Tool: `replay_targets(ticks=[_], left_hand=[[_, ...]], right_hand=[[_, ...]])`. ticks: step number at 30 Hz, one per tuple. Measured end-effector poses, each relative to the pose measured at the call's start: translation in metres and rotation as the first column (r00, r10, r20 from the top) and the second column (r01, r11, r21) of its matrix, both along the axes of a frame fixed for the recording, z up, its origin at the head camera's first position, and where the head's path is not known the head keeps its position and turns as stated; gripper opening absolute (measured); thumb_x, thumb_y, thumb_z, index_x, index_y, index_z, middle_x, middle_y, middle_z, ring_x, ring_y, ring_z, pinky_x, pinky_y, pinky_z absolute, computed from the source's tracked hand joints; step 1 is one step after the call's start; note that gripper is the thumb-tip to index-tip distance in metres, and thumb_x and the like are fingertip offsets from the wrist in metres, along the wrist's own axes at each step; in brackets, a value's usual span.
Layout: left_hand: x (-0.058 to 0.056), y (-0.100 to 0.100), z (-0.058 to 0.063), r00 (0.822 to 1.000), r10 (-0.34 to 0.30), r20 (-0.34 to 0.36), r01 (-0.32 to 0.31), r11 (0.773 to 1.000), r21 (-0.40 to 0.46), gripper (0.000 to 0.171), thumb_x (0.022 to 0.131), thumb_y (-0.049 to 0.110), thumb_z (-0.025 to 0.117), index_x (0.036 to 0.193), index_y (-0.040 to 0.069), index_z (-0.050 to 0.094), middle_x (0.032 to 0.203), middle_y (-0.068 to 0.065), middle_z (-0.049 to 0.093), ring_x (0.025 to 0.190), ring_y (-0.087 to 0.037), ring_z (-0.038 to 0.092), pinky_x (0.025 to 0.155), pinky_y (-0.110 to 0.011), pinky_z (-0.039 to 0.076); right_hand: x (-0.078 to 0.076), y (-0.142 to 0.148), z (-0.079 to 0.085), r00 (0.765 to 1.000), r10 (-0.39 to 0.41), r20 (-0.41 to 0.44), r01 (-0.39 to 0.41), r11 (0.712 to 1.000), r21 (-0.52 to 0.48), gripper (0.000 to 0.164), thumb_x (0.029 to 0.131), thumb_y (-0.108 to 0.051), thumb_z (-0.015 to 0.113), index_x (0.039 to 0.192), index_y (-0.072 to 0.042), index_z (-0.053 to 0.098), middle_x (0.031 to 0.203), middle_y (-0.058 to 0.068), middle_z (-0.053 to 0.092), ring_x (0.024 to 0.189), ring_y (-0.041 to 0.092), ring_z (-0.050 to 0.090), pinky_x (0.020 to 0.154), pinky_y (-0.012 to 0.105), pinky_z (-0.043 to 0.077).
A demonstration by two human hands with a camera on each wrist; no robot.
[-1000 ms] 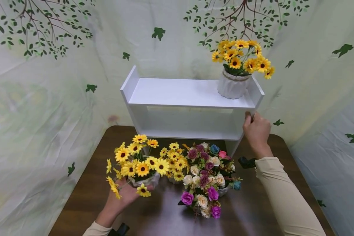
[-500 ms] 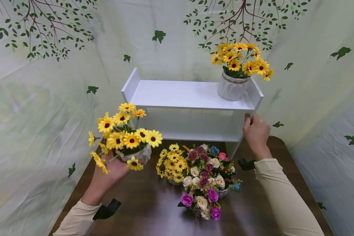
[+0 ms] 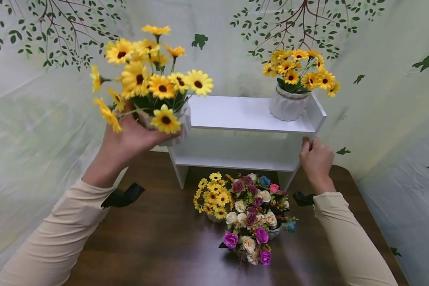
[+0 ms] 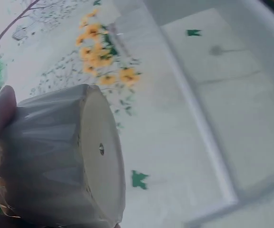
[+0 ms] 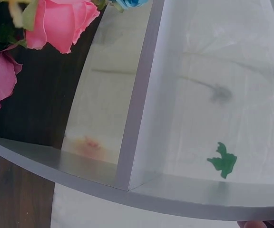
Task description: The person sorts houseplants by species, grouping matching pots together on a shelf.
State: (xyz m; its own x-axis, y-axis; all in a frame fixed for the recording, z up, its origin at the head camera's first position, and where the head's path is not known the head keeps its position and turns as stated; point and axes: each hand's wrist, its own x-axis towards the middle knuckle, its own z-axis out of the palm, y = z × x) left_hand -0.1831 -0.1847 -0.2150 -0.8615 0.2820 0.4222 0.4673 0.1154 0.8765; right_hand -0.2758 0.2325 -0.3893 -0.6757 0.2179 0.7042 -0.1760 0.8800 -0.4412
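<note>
Nearest, the left hand [image 3: 128, 139] holds a white fluted pot [image 3: 184, 119] of yellow daisies [image 3: 162, 86], thumb across its near side, fingers mostly hidden; the pot is off the table [image 3: 146, 238], its underside showing in the left wrist view. Below, on the table, sit mixed roses [image 3: 248, 218], then small yellow blooms [image 3: 212, 196]. Beyond, the right hand [image 3: 317, 159], fingers curled, grips the right side panel of a white two-tier shelf [image 3: 228, 111]. Another potted daisy bunch [image 3: 287, 104] stands upright on the shelf's top right end, before a leaf-printed curtain [image 3: 375, 111].
</note>
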Motion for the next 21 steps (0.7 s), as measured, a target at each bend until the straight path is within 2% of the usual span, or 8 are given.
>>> replay_targets(ticks=[1, 2, 3, 6, 10, 13, 18, 21], left_hand=[[-0.002, 0.006, 0.009, 0.975, 0.188, -0.122, -0.206, 0.965, -0.159, 0.084, 0.073, 0.014, 0.088, 0.144, 0.021, 0.044, 0.143, -0.002, 0.052, 0.133, -0.012, 0.048, 0.113, -0.032, 0.041], [-0.005, 0.011, 0.017, 0.924, 0.325, -0.199, -0.364, 0.909, -0.204, 0.087, 0.07, 0.017, 0.09, 0.143, 0.023, 0.044, 0.139, -0.001, 0.055, 0.128, -0.012, 0.052, 0.109, -0.031, 0.045], [-0.009, 0.015, 0.025, 0.907, 0.364, -0.212, -0.411, 0.877, -0.248, 0.086, 0.068, 0.025, 0.092, 0.14, 0.024, 0.045, 0.136, -0.001, 0.057, 0.125, -0.012, 0.053, 0.108, -0.036, 0.045], [-0.022, 0.026, 0.042, 0.9, 0.397, -0.177, -0.434, 0.845, -0.313, 0.081, 0.07, 0.036, 0.09, 0.137, 0.025, 0.046, 0.133, -0.002, 0.058, 0.118, -0.014, 0.056, 0.102, -0.039, 0.048], [-0.045, 0.042, 0.053, 0.899, 0.379, -0.218, -0.434, 0.835, -0.339, 0.077, 0.072, 0.04, 0.087, 0.136, 0.02, 0.049, 0.13, -0.003, 0.061, 0.114, -0.013, 0.059, 0.098, -0.033, 0.05], [-0.059, 0.052, 0.051, 0.893, 0.405, -0.195, -0.449, 0.828, -0.337, 0.078, 0.072, 0.043, 0.086, 0.137, 0.019, 0.049, 0.131, -0.004, 0.062, 0.115, -0.014, 0.059, 0.098, -0.031, 0.049], [-0.077, 0.061, 0.041, 0.859, 0.496, -0.123, -0.5, 0.765, -0.406, 0.084, 0.073, 0.055, 0.081, 0.138, 0.013, 0.049, 0.133, -0.009, 0.062, 0.117, -0.02, 0.059, 0.098, -0.034, 0.05], [-0.087, 0.066, 0.032, 0.86, 0.502, -0.092, -0.488, 0.757, -0.433, 0.086, 0.074, 0.056, 0.079, 0.14, 0.011, 0.047, 0.133, -0.011, 0.061, 0.116, -0.022, 0.057, 0.098, -0.037, 0.05]], right_hand=[[0.0, 0.0, 0.0, 1.0, 0.0, -0.001, 0.0, 1.0, 0.001, 0.039, 0.098, -0.014, 0.056, 0.066, 0.007, 0.053, 0.056, 0.026, 0.057, 0.048, 0.033, 0.043, 0.047, 0.034, 0.024], [0.0, 0.0, 0.0, 1.0, 0.0, -0.001, 0.0, 1.0, 0.003, 0.038, 0.098, -0.013, 0.055, 0.065, 0.007, 0.053, 0.056, 0.026, 0.056, 0.048, 0.033, 0.042, 0.047, 0.034, 0.024], [0.0, 0.001, 0.001, 1.0, 0.002, 0.002, -0.002, 1.0, 0.005, 0.039, 0.098, -0.013, 0.055, 0.065, 0.006, 0.052, 0.056, 0.025, 0.056, 0.047, 0.033, 0.042, 0.046, 0.034, 0.024], [0.0, 0.001, 0.001, 1.0, 0.006, 0.012, -0.007, 1.0, 0.007, 0.04, 0.099, -0.014, 0.054, 0.064, 0.005, 0.051, 0.055, 0.024, 0.055, 0.047, 0.032, 0.042, 0.046, 0.032, 0.024], [0.0, 0.002, 0.001, 1.0, 0.001, -0.002, -0.001, 1.0, -0.004, 0.04, 0.099, -0.014, 0.054, 0.063, 0.004, 0.05, 0.054, 0.023, 0.055, 0.046, 0.031, 0.042, 0.045, 0.031, 0.024], [0.0, 0.003, 0.001, 1.0, 0.003, -0.017, -0.003, 1.0, -0.002, 0.041, 0.098, -0.013, 0.055, 0.061, 0.003, 0.048, 0.052, 0.021, 0.052, 0.045, 0.029, 0.04, 0.044, 0.031, 0.023], [-0.001, 0.002, 0.0, 1.0, 0.019, -0.02, -0.019, 1.0, 0.016, 0.041, 0.098, -0.013, 0.053, 0.06, 0.001, 0.046, 0.05, 0.018, 0.048, 0.045, 0.027, 0.037, 0.044, 0.031, 0.022], [-0.002, 0.002, 0.0, 0.999, 0.02, -0.032, -0.019, 1.0, 0.019, 0.041, 0.098, -0.013, 0.054, 0.061, 0.002, 0.047, 0.05, 0.02, 0.05, 0.045, 0.03, 0.039, 0.045, 0.033, 0.022]])
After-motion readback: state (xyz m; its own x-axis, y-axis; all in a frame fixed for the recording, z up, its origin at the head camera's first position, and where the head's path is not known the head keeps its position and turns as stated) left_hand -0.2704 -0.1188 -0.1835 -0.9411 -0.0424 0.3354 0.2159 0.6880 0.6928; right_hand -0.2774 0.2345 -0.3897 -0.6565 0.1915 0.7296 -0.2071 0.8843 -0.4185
